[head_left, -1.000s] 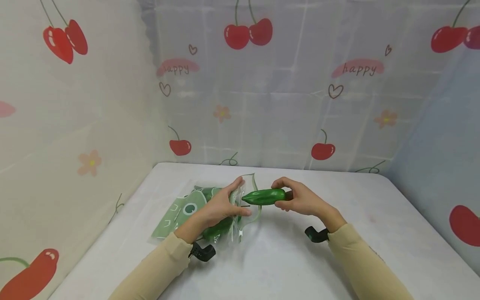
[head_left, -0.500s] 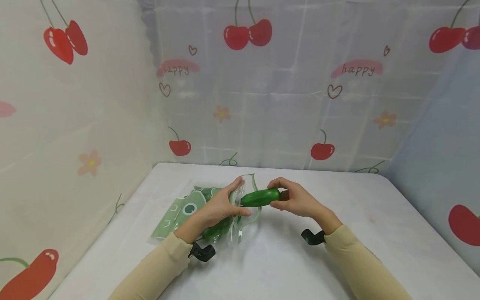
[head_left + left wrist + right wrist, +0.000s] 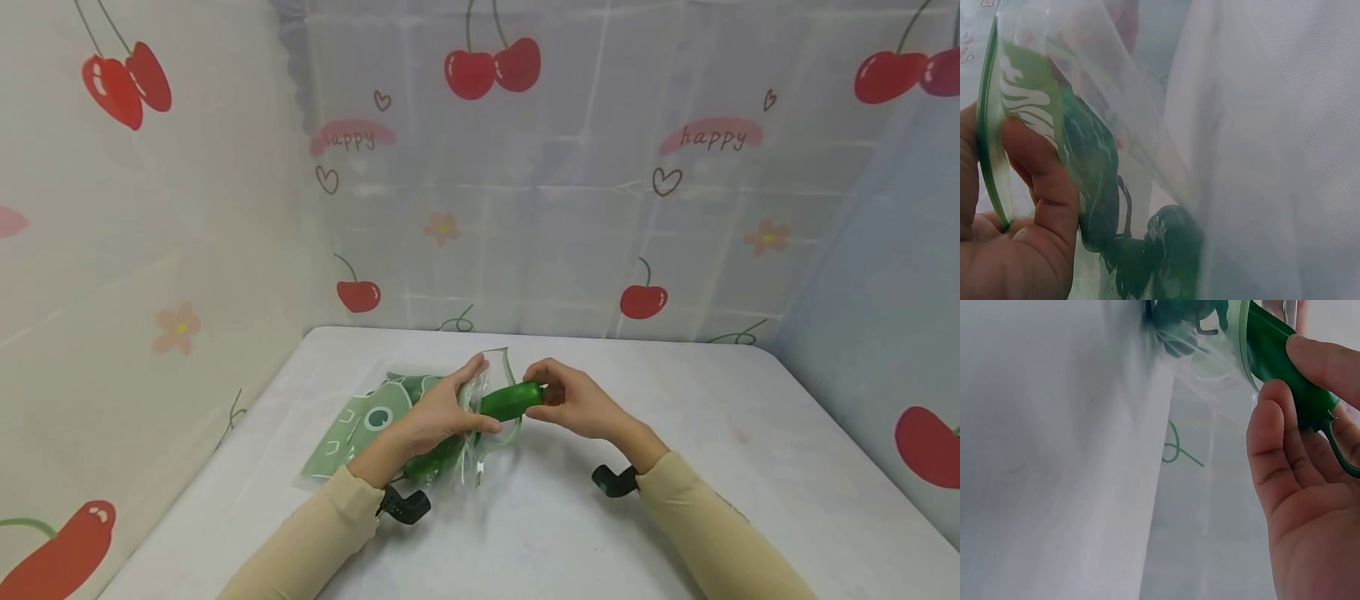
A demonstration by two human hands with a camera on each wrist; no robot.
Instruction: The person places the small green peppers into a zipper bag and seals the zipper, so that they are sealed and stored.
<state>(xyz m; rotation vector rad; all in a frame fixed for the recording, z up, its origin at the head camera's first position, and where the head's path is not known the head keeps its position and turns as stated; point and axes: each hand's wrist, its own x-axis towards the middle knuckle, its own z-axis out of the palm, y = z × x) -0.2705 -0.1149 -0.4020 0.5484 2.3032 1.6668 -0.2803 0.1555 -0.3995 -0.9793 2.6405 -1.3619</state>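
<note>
My left hand (image 3: 433, 418) grips the mouth of a clear zip bag (image 3: 341, 437) printed with a green cartoon face. Thumb and index finger are spread apart at the opening. In the left wrist view a finger curls beside the bag's green zip strip (image 3: 987, 134). Several dark green peppers (image 3: 1094, 175) show through the plastic. My right hand (image 3: 576, 404) pinches a long green pepper (image 3: 512, 402) near its stem end, the curved stem (image 3: 1338, 450) sticking out past the fingers. The pepper's far end is inside the bag mouth, partly hidden by the left hand.
A white-covered table (image 3: 585, 525) lies beneath both hands. Behind it hangs a curtain (image 3: 540, 225) printed with cherries and hearts, with more sheeting at both sides. Black wrist cameras (image 3: 615, 481) sit below each wrist.
My right hand has moved left, pushing the green pepper tip first into the bag mouth, so less of it shows. The left hand and the bag have stayed in place.
</note>
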